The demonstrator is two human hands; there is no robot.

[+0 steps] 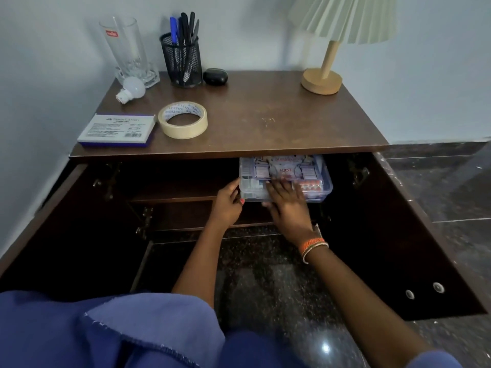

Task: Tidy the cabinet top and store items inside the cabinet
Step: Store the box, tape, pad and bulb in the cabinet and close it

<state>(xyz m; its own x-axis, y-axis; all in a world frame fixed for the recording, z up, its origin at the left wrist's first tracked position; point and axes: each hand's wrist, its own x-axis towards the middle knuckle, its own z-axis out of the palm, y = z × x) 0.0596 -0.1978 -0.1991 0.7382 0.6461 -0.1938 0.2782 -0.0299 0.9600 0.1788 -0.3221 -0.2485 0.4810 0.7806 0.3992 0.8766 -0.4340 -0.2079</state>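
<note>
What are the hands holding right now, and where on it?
The clear first-aid box on the cabinet shelf: the left hand grips its left end, the right hand lies flat on its lid near the front edge.

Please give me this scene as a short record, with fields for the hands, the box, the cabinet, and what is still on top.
left hand: on the left end of the box
right hand: flat on the box lid, fingers spread
box: clear plastic first aid box, on the upper shelf inside the cabinet
cabinet doors: both open
cabinet top: glass, bulb, pen holder, black case, lamp, tape roll, flat white box
</note>
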